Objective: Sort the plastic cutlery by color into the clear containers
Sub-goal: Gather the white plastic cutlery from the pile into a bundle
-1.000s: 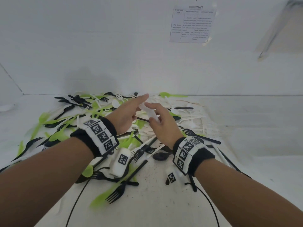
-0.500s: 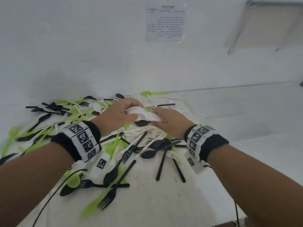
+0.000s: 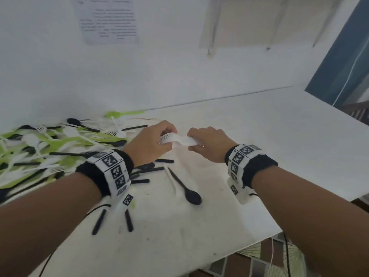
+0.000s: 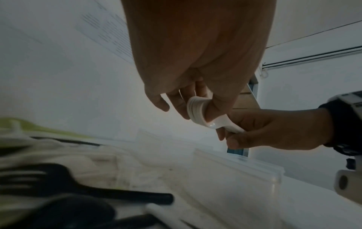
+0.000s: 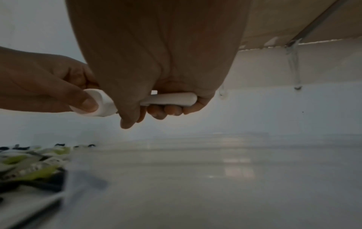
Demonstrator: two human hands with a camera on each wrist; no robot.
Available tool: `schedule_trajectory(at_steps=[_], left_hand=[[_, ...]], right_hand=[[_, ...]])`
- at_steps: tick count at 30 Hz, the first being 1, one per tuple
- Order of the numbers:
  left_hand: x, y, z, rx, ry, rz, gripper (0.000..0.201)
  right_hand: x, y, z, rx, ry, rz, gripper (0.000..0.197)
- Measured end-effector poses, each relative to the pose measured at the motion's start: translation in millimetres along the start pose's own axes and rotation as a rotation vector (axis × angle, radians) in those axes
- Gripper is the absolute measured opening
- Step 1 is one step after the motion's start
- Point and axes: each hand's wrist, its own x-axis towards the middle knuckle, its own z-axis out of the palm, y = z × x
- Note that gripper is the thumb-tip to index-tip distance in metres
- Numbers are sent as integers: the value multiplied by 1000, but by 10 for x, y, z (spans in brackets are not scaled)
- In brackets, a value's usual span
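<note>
A nested stack of white plastic spoons [image 3: 179, 139] hangs in the air between my two hands, just right of the cutlery pile. My left hand [image 3: 167, 136] pinches the bowl end of the stack [image 4: 197, 111] with thumb and fingers. My right hand [image 3: 193, 141] curls round the handles [image 5: 172, 97]. The mixed pile of green, white and black cutlery [image 3: 50, 148] covers the left of the white table [image 3: 259, 136]. In the left wrist view a clear container rim [image 4: 254, 168] shows low under the hands.
A black spoon [image 3: 188, 191] and loose black handles [image 3: 127, 216] lie on the table near my wrists. The table's front edge [image 3: 239, 248] runs diagonally at lower right, with floor beyond. A wall with a printed sheet [image 3: 107, 21] stands behind.
Both hands have gathered the white spoons over the pile and carried them to the right of it. The head view has swung right too.
</note>
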Motion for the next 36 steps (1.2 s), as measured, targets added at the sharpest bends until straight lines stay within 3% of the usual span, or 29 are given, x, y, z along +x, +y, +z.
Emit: schedule_trajectory(at_steps=[4, 7, 11, 14, 18, 22, 30, 34, 36], left_hand=[[247, 264, 492, 50, -40, -112, 27], [389, 348, 756, 195, -51, -176, 36], [514, 359, 1017, 388, -84, -208, 31], [539, 356, 1087, 500, -61, -226, 32], [532, 330, 1093, 564, -122, -291, 32], [564, 387, 1119, 672, -135, -260, 31], [675, 500, 1158, 1083, -178, -222, 26], [687, 440, 1172, 1038, -162, -211, 25], [678, 379, 1093, 848, -151, -235, 35]], right_hand=[[-131, 560, 17, 33, -95, -2, 22], [-153, 831, 29, 52, -179, 2, 26], [-147, 1042, 108, 235, -280, 38, 39], [-90, 1082, 124, 306, -327, 6, 34], [29, 1080, 103, 224, -297, -24, 31], [118, 1014, 159, 83, -201, 0, 33], [212, 928, 269, 245, -154, 65, 33], [210, 943, 263, 271, -167, 71, 39], [209, 944, 239, 264, -194, 57, 46]])
